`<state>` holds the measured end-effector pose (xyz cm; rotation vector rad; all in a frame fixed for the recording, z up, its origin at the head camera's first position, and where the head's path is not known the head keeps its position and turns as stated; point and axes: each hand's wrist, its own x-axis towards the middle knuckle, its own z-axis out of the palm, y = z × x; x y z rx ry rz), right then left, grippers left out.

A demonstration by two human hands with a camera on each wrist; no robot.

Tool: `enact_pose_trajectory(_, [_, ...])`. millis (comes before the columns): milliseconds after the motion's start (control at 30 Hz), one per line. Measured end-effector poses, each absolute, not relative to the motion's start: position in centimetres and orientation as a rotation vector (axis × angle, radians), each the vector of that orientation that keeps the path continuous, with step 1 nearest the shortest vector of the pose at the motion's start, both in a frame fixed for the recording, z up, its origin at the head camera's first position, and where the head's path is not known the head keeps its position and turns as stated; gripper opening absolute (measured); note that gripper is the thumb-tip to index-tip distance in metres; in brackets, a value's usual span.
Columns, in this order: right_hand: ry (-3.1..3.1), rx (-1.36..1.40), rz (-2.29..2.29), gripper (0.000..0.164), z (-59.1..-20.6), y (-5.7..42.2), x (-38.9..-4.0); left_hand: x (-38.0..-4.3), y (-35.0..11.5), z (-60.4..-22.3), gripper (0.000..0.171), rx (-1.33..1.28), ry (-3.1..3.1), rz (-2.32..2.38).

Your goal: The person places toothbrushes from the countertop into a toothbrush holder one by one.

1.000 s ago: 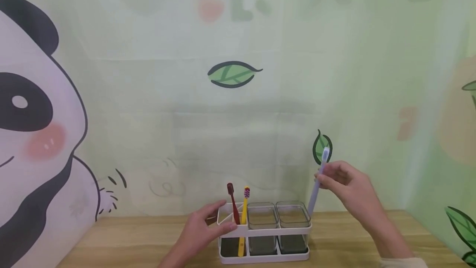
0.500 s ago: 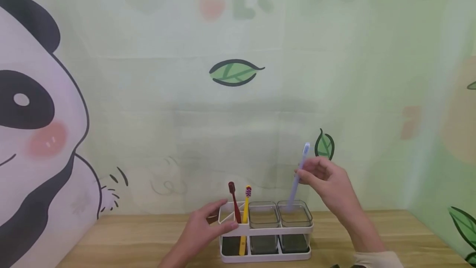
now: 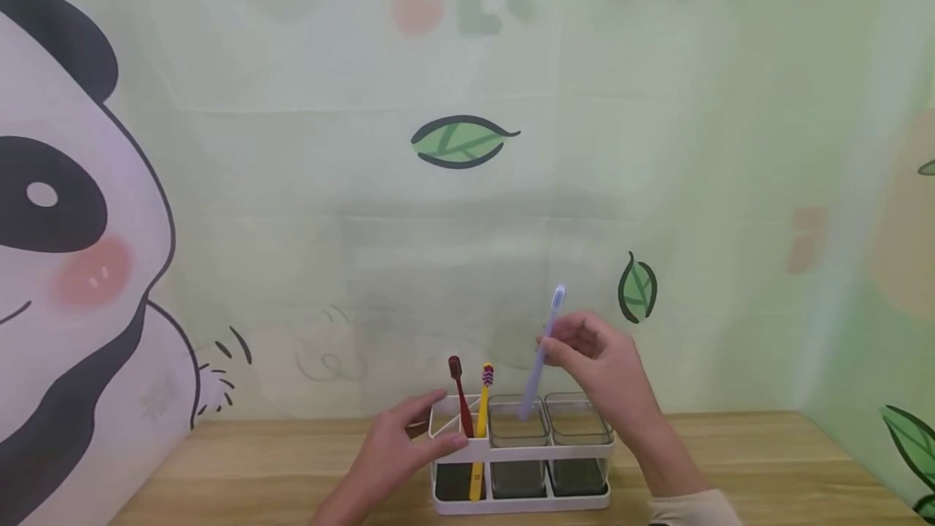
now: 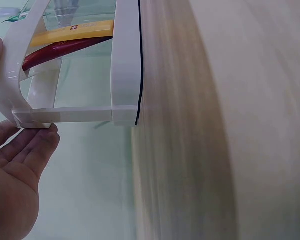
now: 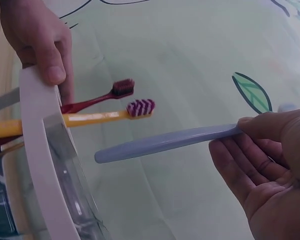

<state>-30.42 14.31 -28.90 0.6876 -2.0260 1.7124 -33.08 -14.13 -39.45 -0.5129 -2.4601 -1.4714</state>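
Note:
A pale lavender toothbrush [image 3: 536,368] is pinched between the thumb and fingers of my right hand [image 3: 595,360], its head up and its handle end just over the middle of the holder. The white toothbrush holder [image 3: 551,454] stands on the table. My left hand [image 3: 398,438] grips the holder's left end, thumb in front and fingers behind. In the holder's left section lean a dark red toothbrush [image 5: 97,101] and a yellow toothbrush [image 5: 102,118], heads upward. Two clear cups [image 3: 580,428] sit in the middle and right sections. The lavender brush's head is hidden in the right wrist view.
The wooden table [image 3: 248,461] runs back to a pale green backdrop [image 3: 307,185] printed with leaves and a panda. Table surface shows on both sides of the holder.
My right hand has carried the lavender toothbrush leftward, from beyond the holder's right end to above its middle cup. The left hand keeps its grip on the holder.

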Motion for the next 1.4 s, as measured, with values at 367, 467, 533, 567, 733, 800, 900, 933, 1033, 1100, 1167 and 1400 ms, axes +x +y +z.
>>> enact_pose_trajectory(367, [-2.016,0.676,1.741,0.02,-29.5,11.5,-30.3,-33.2,-14.3,-39.6,0.073,-0.532,-2.447,-1.482])
enact_pose_trajectory(467, [-2.018,0.674,1.752,0.019,-29.9,10.8,-30.3,-33.2,-14.3,-39.6,0.073,-0.538,-2.446,-1.488])
enact_pose_trajectory(533, [-2.016,0.671,1.76,0.019,-30.1,10.5,-30.4,-33.1,-14.3,-39.6,0.072,-0.543,-2.442,-1.491])
enact_pose_trajectory(567, [-2.014,0.673,1.765,0.018,-30.1,10.4,-30.4,-33.2,-14.3,-39.5,0.072,-0.548,-2.437,-1.492])
enact_pose_trajectory(733, [-2.046,0.67,1.777,0.018,-30.6,10.0,-30.8,-33.2,-14.4,-39.5,0.07,-0.567,-2.411,-1.494])
enact_pose_trajectory(800, [-2.073,0.667,1.789,0.017,-30.9,10.0,-31.0,-33.2,-14.4,-39.5,0.07,-0.573,-2.406,-1.496])
enact_pose_trajectory(900, [-2.116,0.66,1.801,0.018,-31.3,9.9,-31.3,-33.2,-14.5,-39.6,0.07,-0.578,-2.406,-1.5])
enact_pose_trajectory(933, [-2.124,0.661,1.805,0.018,-31.4,9.9,-31.4,-33.2,-14.4,-39.6,0.071,-0.578,-2.408,-1.503])
enact_pose_trajectory(1033, [-2.134,0.657,1.814,0.017,-31.6,9.9,-31.5,-33.2,-14.4,-39.6,0.071,-0.575,-2.413,-1.51])
enact_pose_trajectory(1100, [-2.136,0.658,1.811,0.017,-31.7,9.9,-31.5,-33.2,-14.4,-39.6,0.071,-0.574,-2.415,-1.511])
enact_pose_trajectory(1167, [-2.145,0.669,1.802,0.017,-31.8,9.9,-31.5,-33.2,-14.4,-39.6,0.071,-0.577,-2.411,-1.51])
enact_pose_trajectory(1400, [-2.234,0.759,1.767,0.017,-32.1,9.9,-31.5,-33.4,-14.4,-39.8,0.069,-0.614,-2.375,-1.496])
